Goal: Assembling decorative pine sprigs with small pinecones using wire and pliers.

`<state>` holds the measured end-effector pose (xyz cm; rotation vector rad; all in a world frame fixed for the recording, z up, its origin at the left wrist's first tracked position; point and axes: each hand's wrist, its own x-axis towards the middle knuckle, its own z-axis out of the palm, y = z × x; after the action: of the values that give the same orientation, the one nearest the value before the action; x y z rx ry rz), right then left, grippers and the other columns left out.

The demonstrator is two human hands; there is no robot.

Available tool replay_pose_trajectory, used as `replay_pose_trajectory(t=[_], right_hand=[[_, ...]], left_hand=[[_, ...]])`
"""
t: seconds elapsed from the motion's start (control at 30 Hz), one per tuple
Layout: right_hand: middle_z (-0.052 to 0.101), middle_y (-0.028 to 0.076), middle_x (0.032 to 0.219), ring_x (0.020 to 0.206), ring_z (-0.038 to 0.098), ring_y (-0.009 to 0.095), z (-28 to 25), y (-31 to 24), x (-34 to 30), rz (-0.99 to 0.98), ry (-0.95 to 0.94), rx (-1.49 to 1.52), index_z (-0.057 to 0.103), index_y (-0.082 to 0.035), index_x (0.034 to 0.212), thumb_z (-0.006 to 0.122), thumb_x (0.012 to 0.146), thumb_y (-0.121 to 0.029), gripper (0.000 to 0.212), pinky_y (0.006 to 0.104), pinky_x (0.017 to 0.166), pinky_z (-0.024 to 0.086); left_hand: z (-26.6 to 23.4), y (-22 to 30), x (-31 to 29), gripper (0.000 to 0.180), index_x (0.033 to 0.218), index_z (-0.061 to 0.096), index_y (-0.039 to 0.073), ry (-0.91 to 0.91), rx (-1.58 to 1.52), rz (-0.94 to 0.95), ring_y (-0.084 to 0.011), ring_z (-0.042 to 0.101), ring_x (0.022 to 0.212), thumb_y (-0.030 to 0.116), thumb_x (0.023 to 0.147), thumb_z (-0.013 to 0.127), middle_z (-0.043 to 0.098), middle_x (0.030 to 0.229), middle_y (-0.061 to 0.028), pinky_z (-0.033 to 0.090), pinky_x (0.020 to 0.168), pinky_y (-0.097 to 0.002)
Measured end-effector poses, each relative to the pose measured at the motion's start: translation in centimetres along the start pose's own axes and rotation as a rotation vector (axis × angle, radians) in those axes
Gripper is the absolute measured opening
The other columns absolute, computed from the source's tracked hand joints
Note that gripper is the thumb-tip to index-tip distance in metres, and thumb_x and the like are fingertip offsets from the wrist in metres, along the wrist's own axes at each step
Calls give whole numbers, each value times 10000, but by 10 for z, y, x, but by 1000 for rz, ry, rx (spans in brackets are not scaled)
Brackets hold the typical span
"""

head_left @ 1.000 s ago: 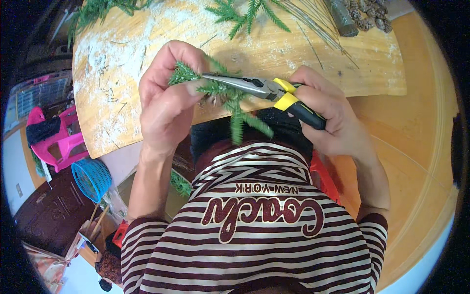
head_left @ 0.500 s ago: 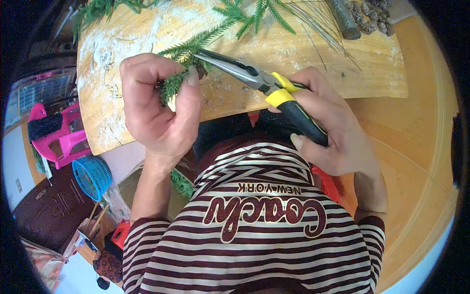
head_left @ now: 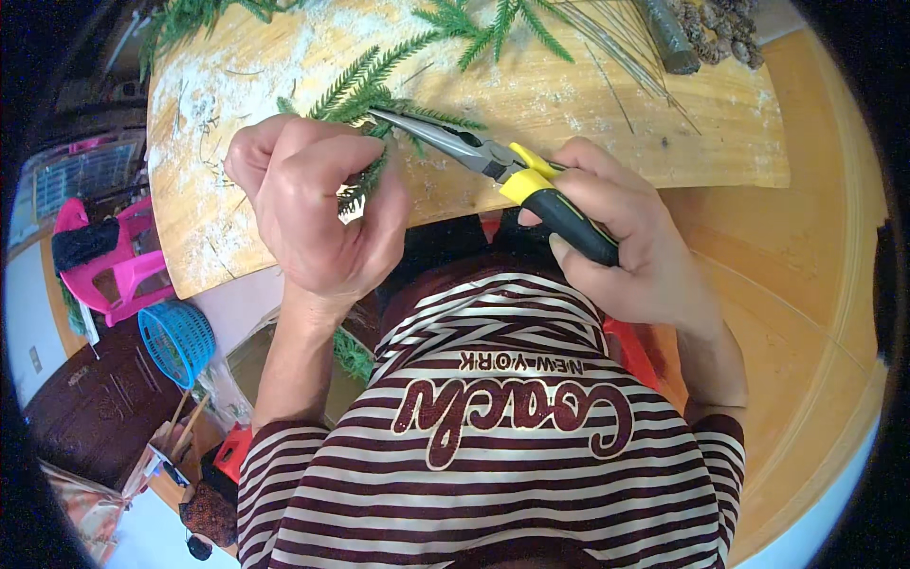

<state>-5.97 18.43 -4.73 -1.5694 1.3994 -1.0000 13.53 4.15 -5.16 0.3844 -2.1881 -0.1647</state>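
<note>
At the left of centre, the left hand (head_left: 318, 213) is closed into a loose fist around a green sprig (head_left: 365, 142). The thumb and the curled fingers pinch its lower stem, and the leafy part comes out above the fist. The sprig lies over the near edge of the board (head_left: 218, 237), in the upper middle of the frame. Its long axis runs diagonally: the cut end is low, inside the fist, and the tip points up and to the right, toward the far side of the board.

To the right, the pliers (head_left: 493, 161) reach in from the right hand (head_left: 626, 247). Their long nose points to the upper left and meets the sprig just above the fist; the jaws look almost closed, but I cannot tell if they bite the stem. The right-hand fingers are wrapped tightly together around the yellow and black handles.

I judge that the step in hand is trimming or gripping the sprig with the pliers. The next move calls for a steady pinch by the left hand and a squeeze of the handles, with the nose kept away from the fingers.
</note>
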Motion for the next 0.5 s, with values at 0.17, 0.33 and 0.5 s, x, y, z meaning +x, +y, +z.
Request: replay_pose_trajectory(t=[0.17, 0.33, 0.5], right_hand=[[467, 113, 930, 840, 491, 207, 5, 2, 4, 60, -53, -33, 589, -4, 976, 495, 656, 65, 341, 257, 742, 388], [445, 126, 923, 816, 481, 268, 10, 4, 12, -7, 21, -57, 566, -8, 987, 528, 651, 30, 341, 306, 727, 402], [483, 123, 974, 873, 495, 227, 4, 3, 5, -10, 92, -26, 582, 11, 947, 526, 675, 34, 278, 266, 798, 382]], left_hand=[[-2, -4, -3, 348, 891, 532, 97, -4, 12, 8, -213, 495, 702, -39, 611, 688, 573, 720, -30, 304, 736, -329], [-18, -10, -6, 332, 876, 540, 88, -24, 116, 9, -218, 504, 703, -40, 610, 691, 581, 735, -44, 306, 735, -316], [-60, -56, -15, 252, 881, 582, 56, 78, 384, -75, -248, 522, 745, -2, 672, 711, 608, 789, -62, 350, 795, -360]])
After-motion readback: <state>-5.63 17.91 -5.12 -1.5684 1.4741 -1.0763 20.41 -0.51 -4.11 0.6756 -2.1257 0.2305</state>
